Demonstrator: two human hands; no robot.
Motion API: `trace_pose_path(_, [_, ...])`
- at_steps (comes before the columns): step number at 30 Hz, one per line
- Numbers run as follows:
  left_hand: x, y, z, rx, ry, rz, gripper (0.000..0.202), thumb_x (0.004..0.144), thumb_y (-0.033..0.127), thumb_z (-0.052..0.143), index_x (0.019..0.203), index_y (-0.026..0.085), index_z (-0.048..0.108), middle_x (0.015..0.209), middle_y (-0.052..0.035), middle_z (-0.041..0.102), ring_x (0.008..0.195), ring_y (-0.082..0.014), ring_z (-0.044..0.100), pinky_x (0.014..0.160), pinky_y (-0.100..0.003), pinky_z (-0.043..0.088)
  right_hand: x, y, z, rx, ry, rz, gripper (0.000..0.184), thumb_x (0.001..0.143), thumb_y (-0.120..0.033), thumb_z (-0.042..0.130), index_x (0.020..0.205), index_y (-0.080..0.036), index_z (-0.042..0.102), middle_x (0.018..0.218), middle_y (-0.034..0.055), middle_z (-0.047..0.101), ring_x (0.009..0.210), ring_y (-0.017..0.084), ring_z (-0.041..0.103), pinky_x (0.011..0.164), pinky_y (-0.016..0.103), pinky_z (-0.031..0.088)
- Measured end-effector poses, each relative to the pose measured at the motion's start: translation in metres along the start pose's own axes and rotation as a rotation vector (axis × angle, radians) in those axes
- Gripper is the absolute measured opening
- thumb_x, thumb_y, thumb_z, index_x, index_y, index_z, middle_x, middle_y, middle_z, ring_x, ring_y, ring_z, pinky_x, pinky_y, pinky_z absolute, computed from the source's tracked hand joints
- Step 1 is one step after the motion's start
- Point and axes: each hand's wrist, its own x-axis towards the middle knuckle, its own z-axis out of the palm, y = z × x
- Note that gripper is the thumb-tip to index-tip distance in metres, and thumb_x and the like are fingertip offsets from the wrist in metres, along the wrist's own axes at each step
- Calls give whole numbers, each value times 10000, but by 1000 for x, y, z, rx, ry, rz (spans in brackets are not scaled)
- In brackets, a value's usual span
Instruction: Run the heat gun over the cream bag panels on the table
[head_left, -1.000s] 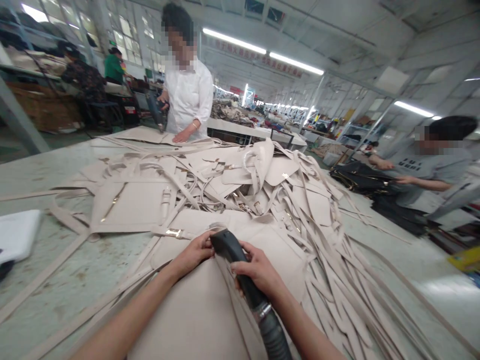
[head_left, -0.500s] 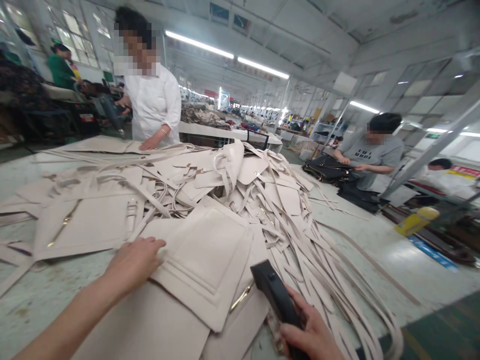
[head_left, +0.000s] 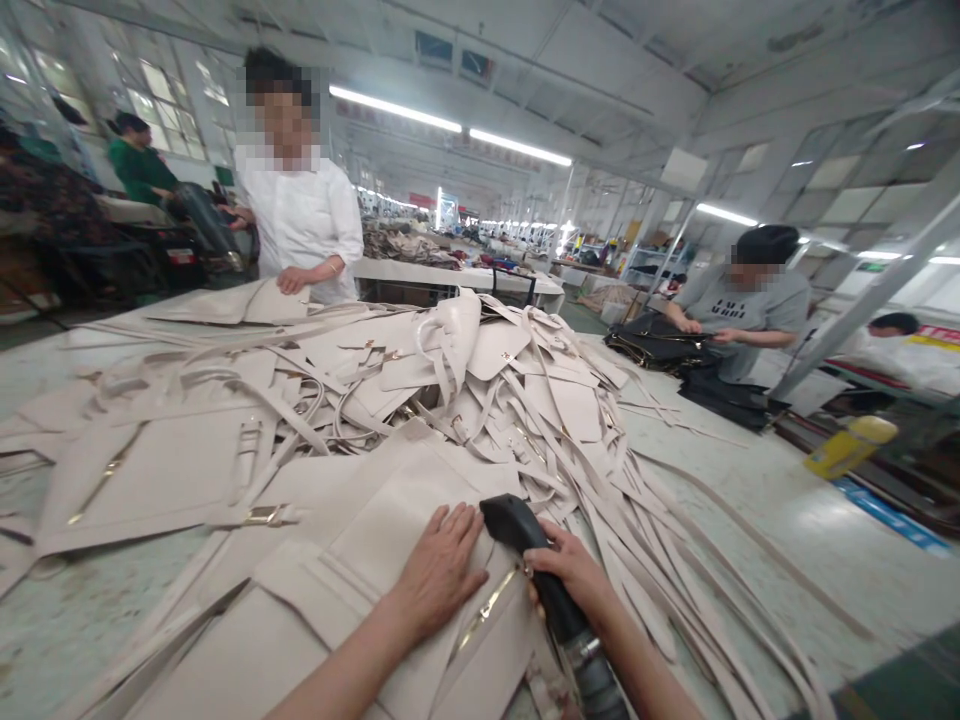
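My left hand (head_left: 441, 570) lies flat on a beige leather bag panel (head_left: 390, 500), its fingers stretched out and close to a black nozzle. With my right hand (head_left: 574, 575) I grip what looks like a black hot-air gun (head_left: 551, 590). Its nozzle points up and left, just beside my left fingertips. Below the nozzle, a gold zip (head_left: 484, 610) shows on a beige piece. More beige panels overlap under my left forearm, one of them with a gold buckle (head_left: 266, 515) near its edge.
A heap of beige bag parts and straps (head_left: 480, 370) covers the table (head_left: 757, 500). Across it, a person in white (head_left: 304, 220) holds a similar dark tool (head_left: 210, 230). At right, another person (head_left: 750, 300) handles black bags (head_left: 660, 345). A yellow bottle (head_left: 851, 445) stands at right.
My left hand has moved right, from the panel's left edge to lie flat near the nozzle. The gun has risen slightly and tilted. The panels have shifted left and down in view.
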Motion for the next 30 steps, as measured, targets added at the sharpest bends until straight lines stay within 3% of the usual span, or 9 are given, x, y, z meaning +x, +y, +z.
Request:
trace_pose_path(4, [-4, 7, -11, -47, 13, -28, 568, 777, 407, 488, 1275, 175, 345, 1243, -92, 446, 1178, -234, 354, 1064, -416, 144, 32, -4, -4, -17, -62, 36, 425, 654, -232, 577, 1058, -178, 457, 547, -53, 562, 377, 121, 529, 325, 226, 459])
trace_pose_path(8, [-4, 14, -19, -96, -12, -45, 574, 743, 394, 534, 1253, 192, 367, 1180, -75, 462, 1142, -237, 357, 1058, -417, 154, 48, -25, -8, -78, -140, 92, 433, 635, -214, 599, 1050, -174, 483, 541, -36, 575, 381, 142, 549, 312, 224, 450])
trace_pose_path(11, [-11, 17, -22, -140, -46, -18, 580, 730, 384, 553, 1248, 202, 368, 1169, -69, 460, 1129, -233, 357, 1059, -411, 155, 37, -35, -12, -109, -188, 117, 454, 635, -197, 600, 1074, -186, 485, 557, -29, 585, 381, 141, 554, 312, 215, 447])
trace_pose_path(15, [-20, 22, -25, -187, -66, 16, 545, 730, 348, 558, 1225, 203, 383, 1142, -58, 464, 1102, -221, 367, 1068, -395, 145, 14, -29, -14, -125, -223, 120, 494, 640, -182, 589, 1117, -205, 461, 593, -25, 596, 381, 143, 558, 314, 238, 466])
trace_pose_path(20, [-23, 28, -26, -210, -82, 30, 346, 772, 292, 507, 1108, 218, 465, 1018, -39, 495, 1006, -199, 410, 1053, -399, 186, 26, -15, 1, -111, -162, 68, 427, 626, -217, 602, 1037, -165, 497, 540, -34, 570, 356, 139, 536, 299, 235, 451])
trace_pose_path(24, [-24, 31, -27, -224, -99, 49, 298, 810, 270, 452, 1103, 221, 467, 1022, -47, 493, 1000, -195, 412, 1044, -401, 210, 40, -20, 8, -90, -27, -50, 484, 643, -241, 601, 1101, -190, 453, 524, -68, 530, 370, 120, 525, 306, 209, 446])
trace_pose_path(30, [-27, 32, -30, -254, -101, 88, 307, 826, 252, 415, 1129, 225, 457, 1051, -65, 498, 1014, -205, 416, 1036, -426, 224, 2, -27, -11, -73, 70, -81, 582, 648, -258, 595, 1184, -186, 381, 536, -67, 536, 368, 124, 531, 304, 216, 453])
